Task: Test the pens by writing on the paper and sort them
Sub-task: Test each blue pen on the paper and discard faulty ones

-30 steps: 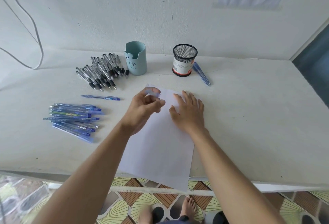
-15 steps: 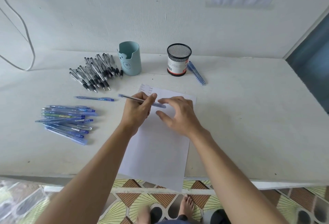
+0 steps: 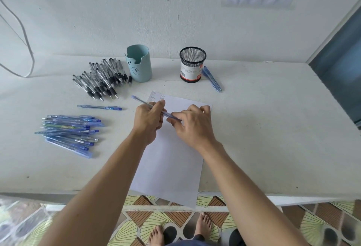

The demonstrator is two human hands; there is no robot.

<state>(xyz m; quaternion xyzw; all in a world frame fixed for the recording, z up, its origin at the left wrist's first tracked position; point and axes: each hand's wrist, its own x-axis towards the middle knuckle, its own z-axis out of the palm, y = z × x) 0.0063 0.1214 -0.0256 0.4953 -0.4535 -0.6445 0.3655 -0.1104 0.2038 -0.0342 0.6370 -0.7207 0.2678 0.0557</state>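
The blue pen [image 3: 142, 101] sits across both my hands, above the top of the paper [image 3: 172, 159], with its far end poking out up and to the left. My left hand [image 3: 148, 121] has its fingers curled round the middle of the barrel. My right hand [image 3: 194, 125] pinches the nearer end between thumb and forefinger (tip or clicker, I cannot tell, since my fingers hide it).

I judge the pen light, stiff and a little slick, being smooth plastic. A gentle pinch low on the barrel, near the writing end, should serve for a test scribble. The paper is thin and loose and overhangs the near edge of the table [image 3: 273, 128], so it wants a hand pressing it flat. Faint test marks sit at its top-left corner.

To the left lie a single blue pen [image 3: 99, 107], a heap of blue pens [image 3: 68, 132] and, farther back, black-gripped pens [image 3: 99, 81] beside a teal holder [image 3: 139, 65]. A mesh cup [image 3: 192, 63] stands to the right, with more blue pens [image 3: 212, 79] just beside it.
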